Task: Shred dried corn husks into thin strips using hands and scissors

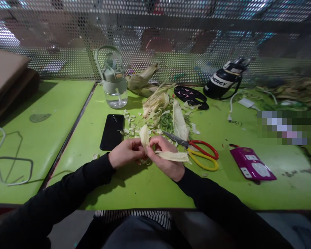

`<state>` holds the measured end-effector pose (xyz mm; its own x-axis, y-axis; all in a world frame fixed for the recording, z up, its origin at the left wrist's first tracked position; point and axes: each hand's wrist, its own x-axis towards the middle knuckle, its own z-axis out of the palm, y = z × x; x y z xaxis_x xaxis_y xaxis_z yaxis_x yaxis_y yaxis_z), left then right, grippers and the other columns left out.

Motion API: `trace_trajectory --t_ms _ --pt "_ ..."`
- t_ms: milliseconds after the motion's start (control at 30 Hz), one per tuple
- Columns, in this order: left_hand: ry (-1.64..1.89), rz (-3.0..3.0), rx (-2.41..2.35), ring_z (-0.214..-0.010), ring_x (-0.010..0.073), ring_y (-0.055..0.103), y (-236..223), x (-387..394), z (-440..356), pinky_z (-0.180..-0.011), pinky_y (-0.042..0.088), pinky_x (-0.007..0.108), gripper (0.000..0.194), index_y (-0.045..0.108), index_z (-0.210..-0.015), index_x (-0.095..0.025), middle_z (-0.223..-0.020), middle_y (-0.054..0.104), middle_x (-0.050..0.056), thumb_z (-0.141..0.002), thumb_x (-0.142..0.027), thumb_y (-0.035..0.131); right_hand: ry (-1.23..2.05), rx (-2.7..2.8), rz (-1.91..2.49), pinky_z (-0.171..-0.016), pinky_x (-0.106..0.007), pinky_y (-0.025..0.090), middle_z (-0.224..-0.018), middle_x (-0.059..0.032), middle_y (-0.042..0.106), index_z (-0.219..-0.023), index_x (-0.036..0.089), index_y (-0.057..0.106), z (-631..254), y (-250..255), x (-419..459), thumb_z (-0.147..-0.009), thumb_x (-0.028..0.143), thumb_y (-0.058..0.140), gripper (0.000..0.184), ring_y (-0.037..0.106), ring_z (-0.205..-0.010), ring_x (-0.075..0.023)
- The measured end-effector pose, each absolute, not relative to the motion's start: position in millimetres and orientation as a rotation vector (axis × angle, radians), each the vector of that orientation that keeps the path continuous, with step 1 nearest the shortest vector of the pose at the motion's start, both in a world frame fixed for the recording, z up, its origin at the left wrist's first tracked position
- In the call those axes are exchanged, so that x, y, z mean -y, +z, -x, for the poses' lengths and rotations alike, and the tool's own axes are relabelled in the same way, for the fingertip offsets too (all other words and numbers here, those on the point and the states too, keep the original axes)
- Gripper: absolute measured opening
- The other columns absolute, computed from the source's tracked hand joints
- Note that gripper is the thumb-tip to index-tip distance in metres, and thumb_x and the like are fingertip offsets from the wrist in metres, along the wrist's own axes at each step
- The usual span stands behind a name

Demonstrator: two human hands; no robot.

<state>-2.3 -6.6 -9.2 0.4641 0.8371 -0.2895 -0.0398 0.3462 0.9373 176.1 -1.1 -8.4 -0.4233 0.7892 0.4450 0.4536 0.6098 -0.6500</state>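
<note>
Between my two hands is a pale strip of corn husk (144, 135), pinched at the fingertips. My left hand (126, 152) is closed at its lower left end. My right hand (168, 162) closes on it from the other side, and a longer husk strip (173, 156) lies across that palm. Scissors (203, 154) with one red and one yellow handle lie beside my right hand, blades towards the husks. Just beyond my hands are cut husk bits (131, 126), green shreds (167, 121), a broad husk piece (180, 121) and a bundle of dry husk (155, 105).
A black phone (112, 132) lies left of the scraps, with a water bottle (114, 84) behind it. At the back stand a black flask (223, 81) and a black palette-shaped piece (190, 97). A purple pouch-like item (252, 164) lies right; cardboard (7, 76) is stacked left.
</note>
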Motion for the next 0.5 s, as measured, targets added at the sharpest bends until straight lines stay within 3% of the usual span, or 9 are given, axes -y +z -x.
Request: trace_trajectory --t_ms 267,500 --pt "0.714 -0.832 -0.982 -0.055 0.0061 0.06 1 8 -4 -0.052 0.047 0.016 0.004 0.06 -0.077 -0.01 -0.063 0.064 0.0 -0.08 -0.01 0.063 0.871 1.96 1.116 -0.061 -0.029 0.042 -0.075 0.0022 0.054 -0.087 0.023 0.049 -177 -12 -8 -0.089 0.029 0.057 0.01 0.05 -0.061 -0.013" --pt "0.739 -0.73 -1.023 -0.05 0.0041 0.058 2 6 -4 -0.051 0.046 0.015 0.016 0.057 -0.069 -0.009 -0.058 0.062 0.0 -0.083 -0.003 0.063 1.078 1.824 1.107 -0.068 -0.03 0.049 -0.085 -0.0005 0.06 -0.09 0.023 0.054 -177 -11 -15 -0.084 0.037 0.066 0.02 0.057 -0.073 -0.015"
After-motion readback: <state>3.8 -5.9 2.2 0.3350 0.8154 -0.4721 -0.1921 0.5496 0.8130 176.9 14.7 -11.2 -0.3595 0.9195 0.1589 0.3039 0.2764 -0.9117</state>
